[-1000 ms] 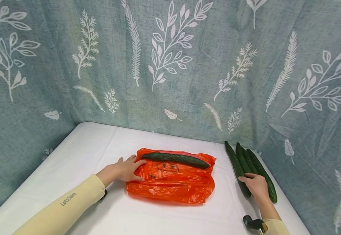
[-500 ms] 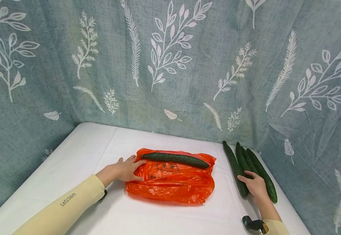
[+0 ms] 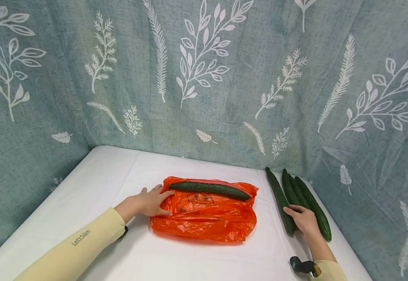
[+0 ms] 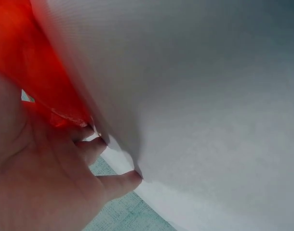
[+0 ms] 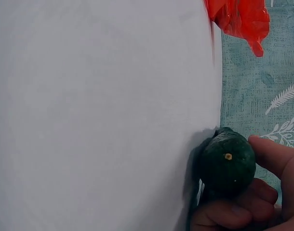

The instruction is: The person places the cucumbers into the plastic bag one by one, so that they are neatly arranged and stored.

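Note:
My left hand [image 3: 152, 202] rests with its fingers spread on the left end of a crinkled red plastic bag [image 3: 211, 229]. One long dark green cucumber [image 3: 211, 189] lies lengthwise in the bag's opening. Over at the right, my right hand [image 3: 305, 221] holds another cucumber [image 3: 278, 195] near its close end. In the right wrist view, the thumb is on one side of that rounded end [image 5: 228, 166] and bent fingers are on the other. Several more cucumbers [image 3: 314, 205] lie side by side just right of it, partly covered by the hand.
A white cloth [image 3: 176, 261] covers the table. Teal curtains [image 3: 225, 117] with white leaf prints rise behind it and along both sides. The loose cucumbers lie along the table's right edge.
My right hand has shifted slightly left with its cucumber, widening the gap between its far end and the other cucumbers. The left hand and the bag have stayed put.

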Demonstrator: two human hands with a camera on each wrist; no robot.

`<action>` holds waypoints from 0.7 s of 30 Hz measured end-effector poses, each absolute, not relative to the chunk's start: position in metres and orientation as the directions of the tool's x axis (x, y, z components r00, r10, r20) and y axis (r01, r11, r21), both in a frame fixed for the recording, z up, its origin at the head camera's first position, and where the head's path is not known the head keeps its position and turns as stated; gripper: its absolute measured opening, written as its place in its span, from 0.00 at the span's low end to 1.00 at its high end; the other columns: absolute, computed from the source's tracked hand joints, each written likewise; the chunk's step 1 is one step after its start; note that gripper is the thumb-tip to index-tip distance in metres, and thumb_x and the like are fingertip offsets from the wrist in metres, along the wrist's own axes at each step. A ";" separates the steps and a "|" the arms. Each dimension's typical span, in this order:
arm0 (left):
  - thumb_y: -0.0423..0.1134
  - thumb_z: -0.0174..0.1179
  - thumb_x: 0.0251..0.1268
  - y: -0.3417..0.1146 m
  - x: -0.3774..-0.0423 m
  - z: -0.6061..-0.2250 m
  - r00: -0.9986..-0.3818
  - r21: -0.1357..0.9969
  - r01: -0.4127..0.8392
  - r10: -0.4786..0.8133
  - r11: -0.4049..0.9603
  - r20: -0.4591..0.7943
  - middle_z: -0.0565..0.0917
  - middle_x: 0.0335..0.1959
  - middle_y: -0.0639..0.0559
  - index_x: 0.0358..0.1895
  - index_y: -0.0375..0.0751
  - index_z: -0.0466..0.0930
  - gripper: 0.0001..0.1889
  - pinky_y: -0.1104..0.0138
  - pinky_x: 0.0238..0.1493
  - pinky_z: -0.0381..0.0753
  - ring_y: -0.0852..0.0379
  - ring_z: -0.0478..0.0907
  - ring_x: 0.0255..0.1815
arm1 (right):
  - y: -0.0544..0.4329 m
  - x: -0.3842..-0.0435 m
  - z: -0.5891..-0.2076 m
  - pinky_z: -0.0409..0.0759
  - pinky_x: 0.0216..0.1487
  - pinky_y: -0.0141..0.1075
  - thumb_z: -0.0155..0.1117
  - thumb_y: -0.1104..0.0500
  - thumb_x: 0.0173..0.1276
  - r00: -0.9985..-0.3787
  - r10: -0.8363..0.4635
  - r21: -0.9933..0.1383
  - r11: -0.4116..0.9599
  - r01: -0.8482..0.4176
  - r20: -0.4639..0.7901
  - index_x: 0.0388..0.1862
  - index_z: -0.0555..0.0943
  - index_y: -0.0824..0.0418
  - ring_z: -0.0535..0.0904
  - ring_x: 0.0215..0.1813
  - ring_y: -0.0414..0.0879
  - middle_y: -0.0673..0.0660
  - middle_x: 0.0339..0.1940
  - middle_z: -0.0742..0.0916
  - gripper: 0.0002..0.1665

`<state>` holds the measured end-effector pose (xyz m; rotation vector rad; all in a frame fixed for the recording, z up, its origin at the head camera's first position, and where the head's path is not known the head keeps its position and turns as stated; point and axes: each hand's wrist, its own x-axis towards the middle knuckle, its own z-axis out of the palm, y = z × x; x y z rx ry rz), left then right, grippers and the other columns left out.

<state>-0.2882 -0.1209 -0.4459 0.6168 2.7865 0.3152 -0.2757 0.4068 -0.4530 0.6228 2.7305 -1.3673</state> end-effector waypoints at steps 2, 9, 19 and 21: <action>0.65 0.62 0.64 -0.121 -0.288 -0.447 -0.873 0.267 0.378 0.438 0.886 -0.215 0.58 0.79 0.35 0.78 0.50 0.60 0.44 0.29 0.71 0.52 0.37 0.50 0.81 | 0.406 -0.276 -0.454 0.77 0.59 0.59 0.62 0.33 0.68 -0.916 0.338 -0.751 0.541 0.377 -0.216 0.76 0.65 0.66 0.60 0.75 0.72 0.75 0.78 0.60 0.51; 0.65 0.61 0.65 -0.121 -0.289 -0.448 -0.873 0.260 0.378 0.435 0.889 -0.220 0.58 0.79 0.36 0.79 0.51 0.59 0.43 0.29 0.71 0.51 0.38 0.49 0.82 | 0.405 -0.276 -0.455 0.75 0.62 0.61 0.64 0.28 0.63 -0.917 0.318 -0.740 0.551 0.386 -0.242 0.77 0.63 0.69 0.60 0.75 0.73 0.77 0.77 0.60 0.59; 0.66 0.60 0.65 -0.121 -0.292 -0.449 -0.870 0.256 0.383 0.440 0.888 -0.225 0.56 0.80 0.36 0.80 0.51 0.57 0.44 0.30 0.72 0.50 0.38 0.48 0.82 | 0.405 -0.280 -0.456 0.82 0.46 0.47 0.64 0.27 0.62 -0.917 0.297 -0.706 0.587 0.397 -0.268 0.78 0.59 0.68 0.67 0.69 0.69 0.77 0.77 0.59 0.62; 0.65 0.60 0.65 -0.122 -0.292 -0.449 -0.869 0.262 0.383 0.442 0.886 -0.221 0.56 0.80 0.35 0.79 0.50 0.58 0.44 0.29 0.72 0.50 0.37 0.48 0.82 | 0.405 -0.282 -0.456 0.82 0.47 0.47 0.64 0.27 0.62 -0.914 0.299 -0.704 0.586 0.402 -0.273 0.78 0.59 0.68 0.67 0.70 0.69 0.77 0.77 0.59 0.62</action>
